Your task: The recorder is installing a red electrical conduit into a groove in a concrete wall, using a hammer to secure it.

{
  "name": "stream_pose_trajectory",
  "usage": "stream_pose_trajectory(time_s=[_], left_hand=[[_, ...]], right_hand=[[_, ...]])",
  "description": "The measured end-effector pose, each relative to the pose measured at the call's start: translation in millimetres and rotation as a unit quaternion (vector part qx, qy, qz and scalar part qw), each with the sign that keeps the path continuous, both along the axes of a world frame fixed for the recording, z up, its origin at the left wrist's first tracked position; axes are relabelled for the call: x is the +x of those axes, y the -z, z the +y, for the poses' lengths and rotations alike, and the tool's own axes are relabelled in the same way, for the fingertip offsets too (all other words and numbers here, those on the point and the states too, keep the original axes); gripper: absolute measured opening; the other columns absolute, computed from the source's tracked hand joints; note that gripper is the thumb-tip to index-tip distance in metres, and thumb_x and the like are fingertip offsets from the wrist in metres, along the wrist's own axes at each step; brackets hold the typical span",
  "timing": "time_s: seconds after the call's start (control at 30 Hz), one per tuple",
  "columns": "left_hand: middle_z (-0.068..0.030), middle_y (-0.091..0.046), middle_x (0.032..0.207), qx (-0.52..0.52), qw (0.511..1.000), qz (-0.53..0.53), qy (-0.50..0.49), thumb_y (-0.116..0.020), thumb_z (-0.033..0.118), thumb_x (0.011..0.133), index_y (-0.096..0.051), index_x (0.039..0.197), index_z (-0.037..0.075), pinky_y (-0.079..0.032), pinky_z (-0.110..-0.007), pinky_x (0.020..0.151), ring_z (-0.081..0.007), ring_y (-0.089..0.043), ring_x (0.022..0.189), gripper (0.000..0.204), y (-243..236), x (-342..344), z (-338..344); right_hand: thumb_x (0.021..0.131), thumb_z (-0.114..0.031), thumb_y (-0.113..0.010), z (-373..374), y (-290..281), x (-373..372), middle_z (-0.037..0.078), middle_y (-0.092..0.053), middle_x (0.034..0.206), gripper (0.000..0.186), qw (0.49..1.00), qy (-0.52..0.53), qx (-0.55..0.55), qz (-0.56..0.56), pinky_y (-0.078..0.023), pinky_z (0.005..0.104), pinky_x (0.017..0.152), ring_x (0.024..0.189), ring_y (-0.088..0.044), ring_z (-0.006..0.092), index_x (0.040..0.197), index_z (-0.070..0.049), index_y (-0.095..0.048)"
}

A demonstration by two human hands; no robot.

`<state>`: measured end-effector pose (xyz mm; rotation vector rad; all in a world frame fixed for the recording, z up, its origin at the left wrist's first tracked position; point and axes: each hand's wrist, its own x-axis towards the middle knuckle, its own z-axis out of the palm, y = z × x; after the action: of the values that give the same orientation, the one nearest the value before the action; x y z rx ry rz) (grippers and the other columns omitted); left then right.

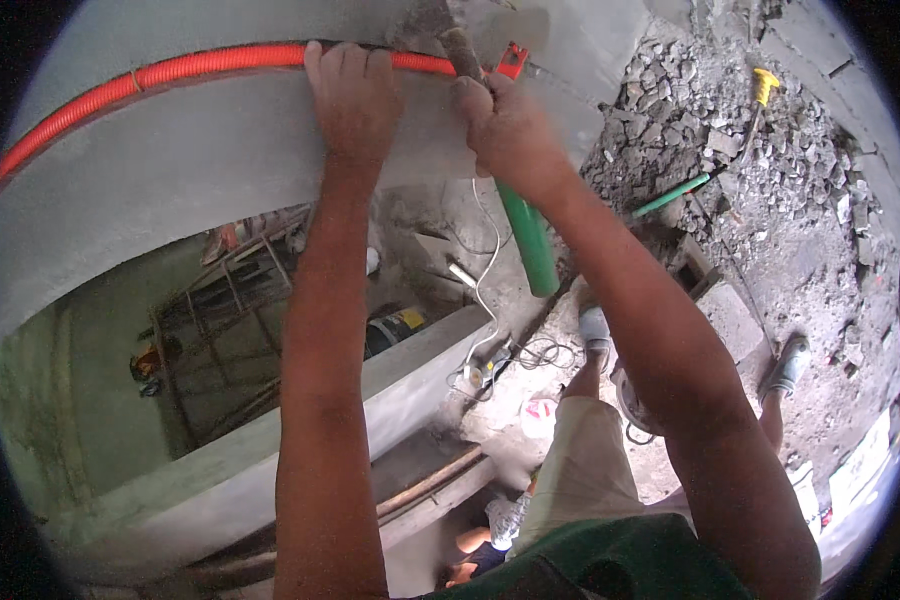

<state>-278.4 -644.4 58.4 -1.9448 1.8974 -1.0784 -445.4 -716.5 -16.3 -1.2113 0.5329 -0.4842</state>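
An orange corrugated conduit (220,66) curves along a groove in the grey wall. My left hand (355,105) presses on it from below, fingertips hooked over its upper side. In my right hand (515,135), closed, is a hammer-like tool (458,48) with a worn handle pointing up and left; its head is blurred against the wall. Below that fist a thick green tube (530,245) sticks out, roughly in line with the handle; I cannot tell whether it belongs to the tool. A small red box (512,60) sits in the wall beside the conduit's right end.
Rubble (670,110) covers the floor at right, with a yellow-handled tool (765,85) and a thin green pipe (670,195). A white cable (485,290) hangs below the wall. A ladder (220,310) lies beyond a low ledge (410,375). Another person (508,520) shows at the bottom.
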Motion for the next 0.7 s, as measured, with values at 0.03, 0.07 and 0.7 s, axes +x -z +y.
stream_pose_trajectory(time_s=[0.03,0.07,0.7], left_hand=[[-0.0105,-0.055,0.086,0.005,1.000,-0.003,-0.004,-0.063,0.010,0.077,-0.060,0.085,0.006,-0.037,-0.059,0.101,-0.0299,-0.055,0.095,0.010,0.4,-0.1,-0.6],[-0.0104,-0.055,0.086,-0.011,1.000,-0.001,0.011,-0.063,0.009,0.077,-0.060,0.084,0.006,-0.036,-0.060,0.101,-0.0299,-0.055,0.095,0.009,0.9,-0.1,-0.9],[-0.0109,-0.055,0.088,0.021,0.999,-0.001,-0.050,-0.065,0.012,0.072,-0.060,0.088,0.008,-0.034,-0.062,0.102,-0.0324,-0.054,0.096,0.017,1.4,-7.4,0.5]], right_hand=[[0.097,-0.032,-0.051,-1.9,-1.3,-1.1,0.030,-0.063,0.080,0.038,0.999,0.013,0.032,-0.010,-0.050,0.0486,0.072,0.082,-0.064,0.0468,0.094,0.005,-0.059],[0.097,-0.032,-0.051,-2.0,-3.5,-1.6,0.029,-0.063,0.079,0.038,0.996,0.045,0.076,0.014,-0.050,0.0486,0.072,0.082,-0.065,0.0461,0.094,0.005,-0.060],[0.098,-0.033,-0.050,-42.0,43.6,-79.8,0.021,-0.066,0.080,0.037,0.998,0.032,0.006,0.061,-0.052,0.0427,0.070,0.072,-0.066,0.0324,0.096,0.002,-0.062]])
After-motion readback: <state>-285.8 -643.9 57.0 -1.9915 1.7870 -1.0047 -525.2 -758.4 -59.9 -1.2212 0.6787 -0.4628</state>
